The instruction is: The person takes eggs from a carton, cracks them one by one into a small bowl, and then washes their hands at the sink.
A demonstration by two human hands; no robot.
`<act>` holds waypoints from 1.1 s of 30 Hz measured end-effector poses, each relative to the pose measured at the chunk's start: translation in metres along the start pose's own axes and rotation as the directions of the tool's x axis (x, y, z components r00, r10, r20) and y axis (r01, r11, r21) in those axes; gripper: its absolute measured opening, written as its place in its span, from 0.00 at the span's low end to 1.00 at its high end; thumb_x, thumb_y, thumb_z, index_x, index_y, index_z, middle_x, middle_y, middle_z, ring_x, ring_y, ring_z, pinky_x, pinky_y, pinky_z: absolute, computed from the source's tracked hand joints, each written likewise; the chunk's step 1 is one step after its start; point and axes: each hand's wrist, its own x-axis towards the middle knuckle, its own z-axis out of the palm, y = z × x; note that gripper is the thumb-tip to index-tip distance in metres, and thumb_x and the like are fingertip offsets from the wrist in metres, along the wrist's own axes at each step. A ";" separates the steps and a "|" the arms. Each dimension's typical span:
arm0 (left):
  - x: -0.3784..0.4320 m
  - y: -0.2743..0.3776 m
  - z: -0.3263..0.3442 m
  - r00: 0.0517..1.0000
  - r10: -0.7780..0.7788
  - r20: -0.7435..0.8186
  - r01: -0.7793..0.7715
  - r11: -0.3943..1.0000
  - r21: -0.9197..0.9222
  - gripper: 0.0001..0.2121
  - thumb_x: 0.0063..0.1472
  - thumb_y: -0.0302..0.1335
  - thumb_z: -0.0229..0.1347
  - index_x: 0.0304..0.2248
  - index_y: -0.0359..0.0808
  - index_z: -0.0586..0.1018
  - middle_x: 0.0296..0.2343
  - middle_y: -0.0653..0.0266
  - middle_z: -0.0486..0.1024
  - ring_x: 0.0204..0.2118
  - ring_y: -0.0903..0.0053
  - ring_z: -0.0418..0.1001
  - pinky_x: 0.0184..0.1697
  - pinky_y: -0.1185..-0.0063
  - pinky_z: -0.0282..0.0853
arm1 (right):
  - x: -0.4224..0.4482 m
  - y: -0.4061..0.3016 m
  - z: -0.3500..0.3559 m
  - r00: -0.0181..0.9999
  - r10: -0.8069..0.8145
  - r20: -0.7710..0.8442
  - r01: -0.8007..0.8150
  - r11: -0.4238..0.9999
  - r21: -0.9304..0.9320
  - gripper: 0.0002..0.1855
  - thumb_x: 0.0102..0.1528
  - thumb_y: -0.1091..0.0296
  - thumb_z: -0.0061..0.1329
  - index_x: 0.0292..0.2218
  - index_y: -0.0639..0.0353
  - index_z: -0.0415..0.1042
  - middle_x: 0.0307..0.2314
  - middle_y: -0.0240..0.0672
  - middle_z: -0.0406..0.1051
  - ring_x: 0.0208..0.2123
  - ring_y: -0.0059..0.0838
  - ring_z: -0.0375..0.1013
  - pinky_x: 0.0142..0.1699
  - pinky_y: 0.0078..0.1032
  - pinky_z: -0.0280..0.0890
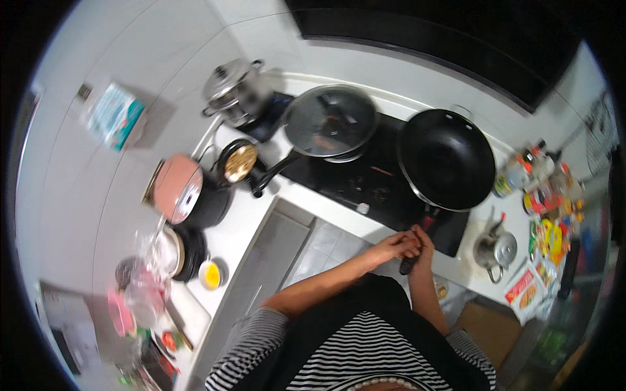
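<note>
A black wok (446, 159) stands on the right side of the black hob (359, 188), its inside bare. Both my hands meet at its handle. My right hand (421, 249) is closed round the black grip, whose end shows below the fingers. Against it rests my left hand (405, 244); whether its fingers also grip the handle is unclear. On the left side of the hob is a pan with a glass lid (332, 119), its black handle pointing down-left.
A steel pot (234, 93), a small pan of food (239, 163), a pink-lidded rice cooker (178, 188) and a bowl of yellow liquid (211, 274) line the left counter. Right stand bottles (538, 198) and a metal pot (496, 249). The range hood (440, 44) overhangs the back.
</note>
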 end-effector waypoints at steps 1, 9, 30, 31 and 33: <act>-0.004 0.001 -0.001 1.000 0.015 -0.009 -0.015 1.000 0.015 0.15 0.60 0.38 0.49 0.42 0.37 0.69 0.32 0.69 0.72 0.35 0.86 0.67 0.40 0.85 0.62 | -0.002 0.001 0.013 1.000 -0.018 -0.021 0.018 1.000 -0.022 0.09 0.57 0.65 0.37 0.26 0.56 0.63 0.10 0.22 0.52 0.08 0.13 0.50 0.12 0.14 0.47; -0.062 -0.015 -0.017 0.980 0.087 -0.181 -0.081 0.996 0.040 0.23 0.59 0.38 0.50 0.49 0.32 0.65 0.39 0.63 0.69 0.39 0.80 0.66 0.40 0.83 0.62 | -0.005 -0.006 0.007 0.997 -0.010 0.073 0.018 0.994 -0.112 0.24 0.55 0.51 0.41 0.40 0.67 0.64 0.17 0.27 0.55 0.16 0.17 0.55 0.21 0.15 0.55; -0.358 -0.152 -0.095 0.597 0.130 -0.792 -0.574 0.758 -0.308 0.16 0.61 0.36 0.46 0.32 0.30 0.76 0.32 0.56 0.75 0.37 0.71 0.73 0.44 0.77 0.66 | -0.074 0.264 -0.005 0.801 0.465 -0.376 -0.598 0.617 -0.511 0.13 0.54 0.55 0.45 0.24 0.52 0.67 0.17 0.28 0.65 0.17 0.19 0.61 0.21 0.17 0.56; -0.377 -0.159 -0.095 0.590 0.135 -0.796 -0.585 0.751 -0.306 0.16 0.61 0.36 0.46 0.32 0.30 0.76 0.32 0.56 0.75 0.37 0.71 0.73 0.44 0.77 0.66 | -0.080 0.279 -0.002 0.772 0.526 -0.358 -0.627 0.535 -0.566 0.15 0.54 0.53 0.45 0.22 0.52 0.65 0.15 0.28 0.63 0.15 0.20 0.60 0.20 0.17 0.54; -0.416 -0.171 -0.092 0.459 -0.009 -0.888 -0.617 0.717 -0.326 0.12 0.58 0.28 0.47 0.37 0.29 0.74 0.32 0.54 0.74 0.36 0.72 0.74 0.40 0.81 0.67 | -0.085 0.316 0.005 0.722 0.615 -0.317 -0.651 0.451 -0.611 0.16 0.54 0.52 0.46 0.21 0.52 0.65 0.14 0.28 0.61 0.14 0.20 0.58 0.19 0.17 0.53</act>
